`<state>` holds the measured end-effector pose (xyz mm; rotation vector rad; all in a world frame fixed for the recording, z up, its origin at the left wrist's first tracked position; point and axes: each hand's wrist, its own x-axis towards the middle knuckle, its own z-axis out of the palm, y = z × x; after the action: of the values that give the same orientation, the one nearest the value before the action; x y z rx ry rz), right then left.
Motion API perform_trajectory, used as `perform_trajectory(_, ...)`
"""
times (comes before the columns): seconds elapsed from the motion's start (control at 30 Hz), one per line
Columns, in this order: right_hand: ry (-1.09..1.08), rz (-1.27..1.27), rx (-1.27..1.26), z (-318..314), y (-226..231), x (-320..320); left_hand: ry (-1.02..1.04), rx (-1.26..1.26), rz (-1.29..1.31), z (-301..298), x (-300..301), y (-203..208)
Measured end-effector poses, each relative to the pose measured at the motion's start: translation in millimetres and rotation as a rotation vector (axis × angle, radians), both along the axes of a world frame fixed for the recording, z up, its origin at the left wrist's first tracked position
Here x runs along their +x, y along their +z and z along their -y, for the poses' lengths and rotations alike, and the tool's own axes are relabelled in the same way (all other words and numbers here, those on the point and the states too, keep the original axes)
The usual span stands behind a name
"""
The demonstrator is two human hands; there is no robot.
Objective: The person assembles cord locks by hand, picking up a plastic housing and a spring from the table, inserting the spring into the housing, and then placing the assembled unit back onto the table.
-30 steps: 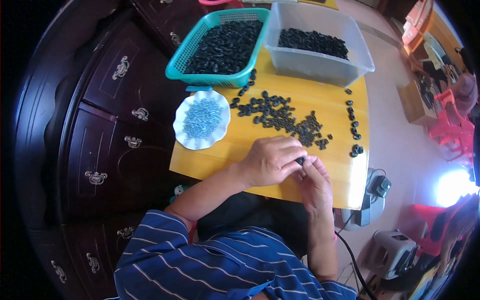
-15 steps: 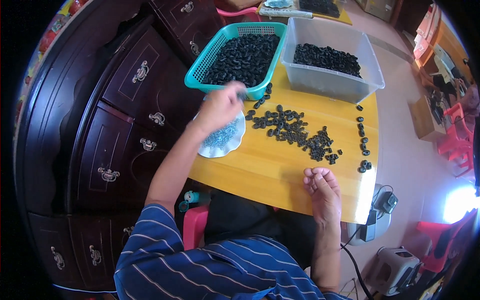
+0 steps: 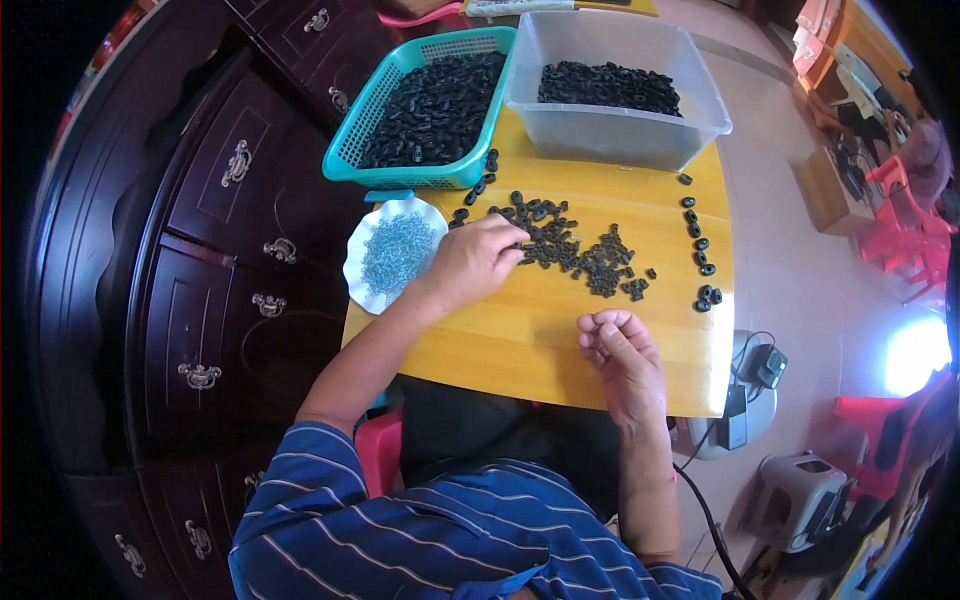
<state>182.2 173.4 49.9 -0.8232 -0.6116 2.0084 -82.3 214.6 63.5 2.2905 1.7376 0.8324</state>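
Note:
My left hand [image 3: 472,265] reaches over the left edge of a loose spread of small black parts [image 3: 545,235] on the yellow table. Its fingers are curled together at the parts, and whatever lies between the tips is hidden. My right hand [image 3: 628,365] rests palm up near the table's front edge, thumb against the fingertips in a pinch. Anything in that pinch is too small to make out. Beside my left wrist stands a white scalloped dish [image 3: 357,262] of small clear-blue pieces [image 3: 398,250]. A cluster of smaller black bits [image 3: 605,265] lies right of the spread.
At the back stand a green basket [image 3: 345,150] and a clear plastic bin [image 3: 620,140], both holding many black parts. A line of black parts [image 3: 694,228] runs along the table's right side. Dark wooden drawers [image 3: 215,210] border the left. Power adapters [image 3: 735,415] sit beyond the right edge.
My left hand has moved from above the dish and basket edge rightward and nearer, to the black parts. My right hand keeps its pinch. The whole view has shifted slightly.

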Motion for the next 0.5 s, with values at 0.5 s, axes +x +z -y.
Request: perform_trajectory(0.5,-0.009,-0.025,0.004,-1.4,1.5,2.2,0.019,0.005,-0.106,-82.4,27.5,-17.0)
